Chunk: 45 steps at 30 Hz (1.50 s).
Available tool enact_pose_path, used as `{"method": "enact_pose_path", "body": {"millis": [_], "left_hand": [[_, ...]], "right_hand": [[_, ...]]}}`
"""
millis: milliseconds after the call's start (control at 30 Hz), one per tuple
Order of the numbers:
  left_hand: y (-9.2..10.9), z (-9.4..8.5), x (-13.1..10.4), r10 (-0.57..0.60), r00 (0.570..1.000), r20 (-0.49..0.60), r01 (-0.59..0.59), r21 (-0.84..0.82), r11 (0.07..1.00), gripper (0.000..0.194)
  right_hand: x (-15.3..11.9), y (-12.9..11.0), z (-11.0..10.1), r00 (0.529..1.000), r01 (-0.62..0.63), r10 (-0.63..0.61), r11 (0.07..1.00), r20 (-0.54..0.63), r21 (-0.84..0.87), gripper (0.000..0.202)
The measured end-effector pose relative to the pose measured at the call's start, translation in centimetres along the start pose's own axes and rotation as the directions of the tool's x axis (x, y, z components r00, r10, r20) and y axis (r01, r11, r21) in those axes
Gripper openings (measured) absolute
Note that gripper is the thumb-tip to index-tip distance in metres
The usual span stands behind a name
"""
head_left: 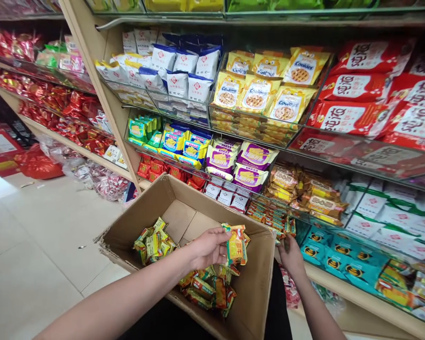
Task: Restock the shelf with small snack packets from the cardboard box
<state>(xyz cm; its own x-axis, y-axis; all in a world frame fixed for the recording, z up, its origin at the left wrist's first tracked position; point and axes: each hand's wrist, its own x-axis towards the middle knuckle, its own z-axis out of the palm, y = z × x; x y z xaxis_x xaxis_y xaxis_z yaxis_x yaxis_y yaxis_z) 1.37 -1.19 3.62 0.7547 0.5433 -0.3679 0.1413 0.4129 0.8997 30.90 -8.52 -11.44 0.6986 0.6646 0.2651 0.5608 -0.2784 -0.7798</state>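
My left hand is closed on a small orange and green snack packet, held above the inside of an open cardboard box. Down in the box lie loose yellow-green packets on one side and a heap of orange and green packets nearer me. To the right of the box, my right hand reaches to the low shelf, its fingers curled at the end of a row of similar small packets. What those fingers grip, if anything, is hidden.
Glass-fronted shelves hold yellow cookie bags, red bags, purple biscuit packs and teal packets. A shelf upright stands behind the box. Plastic bags lie on the tiled floor at left.
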Motion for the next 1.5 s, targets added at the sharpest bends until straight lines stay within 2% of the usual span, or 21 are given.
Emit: {"method": "enact_pose_path", "body": {"millis": [67, 133, 167, 233, 300, 367, 400, 467, 533, 567, 633, 700, 733, 833, 967, 1067, 1133, 1233, 1300, 1400, 1500], "left_hand": [[0.4, 0.2, -0.8, -0.025, 1.0, -0.015, 0.02, -0.243, 0.97, 0.039], [0.7, 0.4, -1.4, 0.002, 0.998, -0.061, -0.024, -0.355, 0.934, 0.038], [0.9, 0.6, -1.7, 0.049, 0.995, -0.086, -0.075, -0.325, 0.943, 0.038], [1.3, 1.2, -2.1, 0.184, 0.979, -0.084, -0.197, -0.188, 0.962, 0.04], [1.4, 2.1, -2.3, 0.309, 0.95, -0.035, -0.311, -0.047, 0.949, 0.043], [1.1, 3.1, -2.4, 0.398, 0.915, -0.062, -0.398, 0.02, 0.917, 0.045], [0.8, 3.5, -2.5, 0.414, 0.904, -0.108, -0.414, 0.02, 0.91, 0.046], [0.0, 4.2, -2.6, 0.37, 0.904, -0.212, -0.383, -0.02, 0.924, 0.043], [-0.9, 4.3, -2.8, 0.296, 0.913, -0.281, -0.314, -0.02, 0.949, 0.035], [-1.2, 4.1, -2.9, 0.298, 0.9, -0.317, -0.305, 0.031, 0.952, 0.033], [-1.6, 3.4, -3.1, 0.408, 0.828, -0.385, -0.346, 0.222, 0.912, 0.031], [-1.6, 2.5, -3.3, 0.538, 0.751, -0.383, -0.378, 0.418, 0.826, 0.026], [-1.6, 2.1, -3.4, 0.573, 0.737, -0.36, -0.379, 0.481, 0.79, 0.023], [-1.5, 1.5, -3.3, 0.615, 0.733, -0.292, -0.397, 0.549, 0.735, 0.023], [-1.5, 1.9, -2.9, 0.674, 0.688, -0.271, -0.445, 0.575, 0.686, 0.024], [-1.1, 2.4, -3.1, 0.621, 0.735, -0.272, -0.411, 0.551, 0.727, 0.028], [-0.8, 2.8, -3.4, 0.555, 0.787, -0.27, -0.363, 0.525, 0.77, 0.032], [-0.8, 3.3, -3.7, 0.509, 0.813, -0.283, -0.326, 0.502, 0.801, 0.036], [-1.1, 3.4, -3.6, 0.486, 0.817, -0.31, -0.328, 0.444, 0.834, 0.037], [-1.7, 3.1, -3.1, 0.452, 0.825, -0.341, -0.33, 0.359, 0.873, 0.04], [-1.9, 2.6, -2.9, 0.47, 0.81, -0.35, -0.319, 0.41, 0.855, 0.037]], "right_hand": [[-1.0, -2.5, -0.8, 0.997, -0.033, 0.038, 0.997, -0.068, 0.063, 0.052], [-2.8, -6.4, -1.8, 0.993, -0.047, 0.063, 0.988, -0.103, 0.15, 0.047], [-3.9, -8.8, -2.3, 0.994, -0.043, 0.064, 0.977, -0.089, 0.211, 0.044], [-6.0, -13.7, -3.1, 0.994, -0.097, 0.067, 0.894, 0.082, 0.437, 0.039], [-7.6, -17.8, -3.2, 0.958, -0.091, -0.06, 0.863, 0.279, 0.497, 0.038], [-8.4, -20.3, -2.7, 0.949, -0.068, -0.094, 0.871, 0.3, 0.486, 0.031], [-8.7, -20.8, -2.3, 0.962, -0.089, -0.056, 0.863, 0.268, 0.498, 0.03], [-9.0, -21.0, -1.4, 0.978, -0.179, 0.085, 0.807, 0.19, 0.562, 0.031], [-9.4, -20.6, -0.8, 0.968, -0.246, 0.162, 0.749, 0.19, 0.615, 0.031], [-9.6, -20.4, -0.6, 0.964, -0.259, 0.156, 0.741, 0.217, 0.62, 0.031], [-10.1, -20.2, -0.5, 0.948, -0.278, 0.111, 0.744, 0.298, 0.607, 0.03], [-10.5, -20.2, -0.7, 0.929, -0.306, 0.094, 0.736, 0.357, 0.604, 0.032], [-10.7, -20.2, -0.7, 0.927, -0.318, 0.103, 0.726, 0.361, 0.61, 0.033], [-11.1, -20.5, -0.7, 0.931, -0.356, 0.187, 0.661, 0.315, 0.661, 0.035], [-11.4, -20.9, -0.6, 0.883, -0.464, 0.319, 0.493, 0.343, 0.736, 0.036], [-11.5, -20.6, -0.9, 0.882, -0.455, 0.366, 0.494, 0.297, 0.741, 0.036], [-11.5, -20.2, -1.1, 0.907, -0.405, 0.352, 0.581, 0.23, 0.706, 0.035], [-11.7, -19.8, -1.3, 0.936, -0.346, 0.296, 0.677, 0.19, 0.65, 0.034], [-11.8, -19.9, -1.2, 0.933, -0.352, 0.301, 0.662, 0.196, 0.661, 0.034], [-12.1, -20.1, -1.0, 0.907, -0.411, 0.332, 0.564, 0.259, 0.716, 0.031], [-12.4, -19.6, -1.1, 0.9, -0.435, 0.258, 0.513, 0.351, 0.74, 0.028]]}}
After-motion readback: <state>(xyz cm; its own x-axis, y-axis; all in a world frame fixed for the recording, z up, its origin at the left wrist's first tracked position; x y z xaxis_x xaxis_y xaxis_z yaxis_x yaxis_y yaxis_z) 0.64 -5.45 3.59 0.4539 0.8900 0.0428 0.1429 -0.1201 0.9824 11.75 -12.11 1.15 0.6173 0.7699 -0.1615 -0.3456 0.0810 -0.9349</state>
